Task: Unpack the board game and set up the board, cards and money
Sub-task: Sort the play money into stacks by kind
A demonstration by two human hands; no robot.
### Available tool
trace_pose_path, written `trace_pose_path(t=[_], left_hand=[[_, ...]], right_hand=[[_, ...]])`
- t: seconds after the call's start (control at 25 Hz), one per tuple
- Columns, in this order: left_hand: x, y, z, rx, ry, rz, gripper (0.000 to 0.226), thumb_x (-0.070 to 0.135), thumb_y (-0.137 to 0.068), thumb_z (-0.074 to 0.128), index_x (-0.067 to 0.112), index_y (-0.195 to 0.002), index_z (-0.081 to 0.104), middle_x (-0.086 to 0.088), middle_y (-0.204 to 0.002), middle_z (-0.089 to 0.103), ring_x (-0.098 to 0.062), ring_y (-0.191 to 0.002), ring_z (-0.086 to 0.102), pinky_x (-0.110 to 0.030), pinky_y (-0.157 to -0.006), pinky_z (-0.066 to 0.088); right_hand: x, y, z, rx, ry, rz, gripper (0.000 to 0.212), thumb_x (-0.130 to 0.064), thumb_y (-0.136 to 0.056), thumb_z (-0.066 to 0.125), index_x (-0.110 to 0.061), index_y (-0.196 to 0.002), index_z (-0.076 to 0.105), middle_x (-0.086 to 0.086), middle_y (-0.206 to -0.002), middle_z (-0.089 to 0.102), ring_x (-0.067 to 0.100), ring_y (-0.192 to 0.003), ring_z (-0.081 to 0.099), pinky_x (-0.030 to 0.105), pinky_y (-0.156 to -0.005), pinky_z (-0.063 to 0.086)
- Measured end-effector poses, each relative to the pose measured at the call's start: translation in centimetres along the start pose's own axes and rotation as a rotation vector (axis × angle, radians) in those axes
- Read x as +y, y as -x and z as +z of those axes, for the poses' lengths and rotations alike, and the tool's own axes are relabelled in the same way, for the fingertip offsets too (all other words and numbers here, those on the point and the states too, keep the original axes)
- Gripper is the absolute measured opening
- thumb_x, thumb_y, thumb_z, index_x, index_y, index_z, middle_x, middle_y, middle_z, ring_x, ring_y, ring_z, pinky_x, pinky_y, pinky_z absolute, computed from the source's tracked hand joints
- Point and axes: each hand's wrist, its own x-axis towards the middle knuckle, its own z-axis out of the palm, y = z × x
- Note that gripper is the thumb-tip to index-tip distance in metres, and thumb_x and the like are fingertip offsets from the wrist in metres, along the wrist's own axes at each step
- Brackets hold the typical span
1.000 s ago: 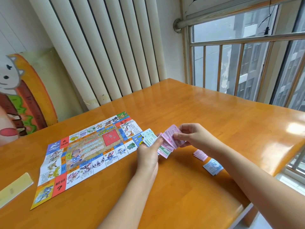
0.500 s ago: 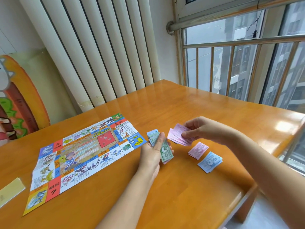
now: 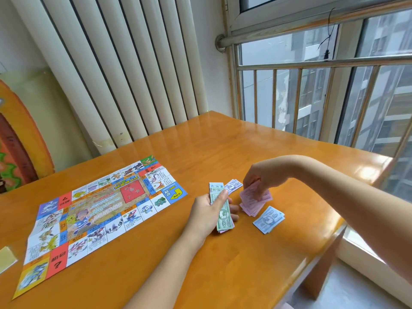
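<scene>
The orange wooden table is carrying the unfolded game board, which is lying flat towards its left side. Just right of the board, the left hand is gripping a stack of green notes, thumb curled over it. The right hand is pinching pink notes close to the tabletop. A blue pile is lying beside them, and a purple note is lying just behind.
</scene>
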Motion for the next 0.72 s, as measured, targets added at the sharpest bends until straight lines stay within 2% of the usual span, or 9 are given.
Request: trace_pose_path(t=[0.12, 0.2, 0.24, 0.4, 0.52, 0.72], left_hand=[[0.1, 0.1, 0.1, -0.018, -0.025, 0.01, 0.026, 0.026, -0.093, 0.056, 0.003, -0.083, 0.06, -0.012, -0.078, 0.072, -0.022, -0.06, 0.069, -0.031, -0.052, 0.056], [0.1, 0.2, 0.0, -0.031, -0.037, 0.009, 0.026, 0.027, -0.092, 0.058, 0.003, -0.082, 0.06, -0.009, -0.076, 0.072, -0.021, -0.061, 0.069, -0.031, -0.051, 0.056], [0.2, 0.2, 0.0, -0.036, -0.043, 0.006, 0.026, 0.027, -0.092, 0.058, 0.003, -0.082, 0.06, -0.007, -0.074, 0.072, -0.02, -0.061, 0.069, -0.03, -0.05, 0.056], [0.3, 0.3, 0.0, -0.047, -0.079, -0.008, 0.028, 0.029, -0.092, 0.058, 0.003, -0.083, 0.062, -0.007, -0.078, 0.072, -0.018, -0.061, 0.07, -0.028, -0.05, 0.054], [0.5, 0.5, 0.2, -0.049, -0.104, -0.014, 0.027, 0.029, -0.092, 0.057, 0.004, -0.083, 0.063, -0.006, -0.08, 0.071, -0.015, -0.06, 0.069, -0.027, -0.049, 0.054], [0.5, 0.9, 0.6, -0.055, -0.122, -0.024, 0.025, 0.03, -0.093, 0.057, 0.007, -0.087, 0.063, -0.003, -0.082, 0.071, -0.013, -0.059, 0.069, -0.027, -0.05, 0.055]], right_hand=[[-0.5, -0.7, 0.3, -0.012, 0.065, 0.044, 0.041, -0.025, -0.088, 0.067, -0.017, -0.127, 0.056, 0.001, -0.117, 0.061, 0.017, -0.096, 0.054, 0.027, -0.074, 0.043], [-0.4, -0.8, 0.4, 0.023, 0.038, 0.057, 0.043, -0.028, -0.085, 0.07, -0.018, -0.124, 0.055, 0.0, -0.123, 0.059, 0.02, -0.106, 0.057, 0.032, -0.087, 0.048], [-0.3, -0.6, 0.4, 0.035, 0.019, 0.06, 0.044, -0.03, -0.082, 0.072, -0.019, -0.122, 0.056, 0.0, -0.122, 0.059, 0.021, -0.107, 0.058, 0.034, -0.089, 0.049], [-0.1, 0.0, 0.5, 0.004, 0.04, 0.081, 0.057, -0.038, -0.072, 0.08, -0.028, -0.122, 0.054, -0.003, -0.121, 0.057, 0.02, -0.102, 0.06, 0.031, -0.081, 0.05], [-0.2, 0.1, 0.8, -0.008, 0.087, 0.081, 0.061, -0.034, -0.073, 0.08, -0.029, -0.127, 0.051, -0.003, -0.122, 0.053, 0.019, -0.107, 0.056, 0.027, -0.077, 0.047], [-0.2, 0.0, 1.2, -0.03, 0.037, 0.061, 0.057, -0.023, -0.075, 0.079, -0.032, -0.123, 0.052, -0.006, -0.114, 0.046, 0.025, -0.104, 0.063, 0.036, -0.081, 0.055]])
